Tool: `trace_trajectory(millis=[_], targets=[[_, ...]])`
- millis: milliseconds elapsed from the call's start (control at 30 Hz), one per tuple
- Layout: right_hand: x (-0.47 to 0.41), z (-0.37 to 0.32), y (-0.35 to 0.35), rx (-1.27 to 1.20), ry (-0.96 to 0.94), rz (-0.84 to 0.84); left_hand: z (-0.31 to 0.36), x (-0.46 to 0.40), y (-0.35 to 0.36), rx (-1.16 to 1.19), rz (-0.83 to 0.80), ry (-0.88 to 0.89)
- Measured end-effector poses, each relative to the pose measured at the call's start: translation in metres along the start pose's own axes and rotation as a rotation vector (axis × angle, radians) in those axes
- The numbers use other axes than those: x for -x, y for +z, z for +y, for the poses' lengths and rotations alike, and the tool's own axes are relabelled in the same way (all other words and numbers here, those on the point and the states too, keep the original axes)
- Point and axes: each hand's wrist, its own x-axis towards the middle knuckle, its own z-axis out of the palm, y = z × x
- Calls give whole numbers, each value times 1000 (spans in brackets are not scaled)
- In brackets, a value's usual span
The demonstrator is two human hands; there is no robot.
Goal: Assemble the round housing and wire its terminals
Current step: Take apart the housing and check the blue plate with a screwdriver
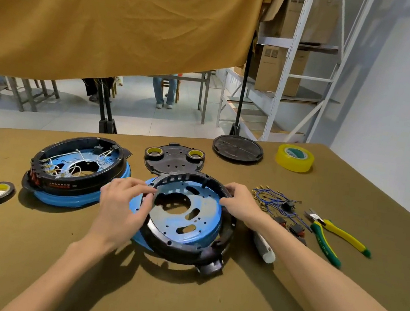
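Both hands, the left hand (122, 205) and right hand (240, 203), grip the round housing (186, 219) mid-table; an uneven push could jam its black ring (184, 252) crooked.

No text is reading clearly; the pliers (330, 236), tape rolls (294, 158) and cartons (278, 67) are showing only blurred marks.

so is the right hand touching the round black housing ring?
Touching. The head view shows the right hand gripping the far-right rim of the round black housing ring.
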Motion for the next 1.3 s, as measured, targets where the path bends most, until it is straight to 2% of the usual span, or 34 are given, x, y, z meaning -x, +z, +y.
trace_trajectory(millis=[67,167,233,467,633,800,933,1133,1300], targets=[[-4,3,4,-7,20,39,-13,-3,0,46,14,-165],[-4,2,10,159,-22,115,-25,-6,2,287,-131,-501],[-1,-2,11,312,-62,106,-30,-7,8,350,-231,-565],[-10,-15,-7,385,-85,-12,-33,-5,13,246,-288,-580],[-17,-15,-14,392,-84,-46,-31,1,13,246,-204,-531],[-24,-22,-13,401,-67,-68,-18,-3,18,340,-331,-507],[-26,-26,-10,424,-65,-86,-20,9,17,388,-226,-557],[-28,-36,1,440,-47,-94,-19,23,23,371,-229,-505],[-24,-38,-3,342,-28,-90,-11,29,19,477,-244,-478]])
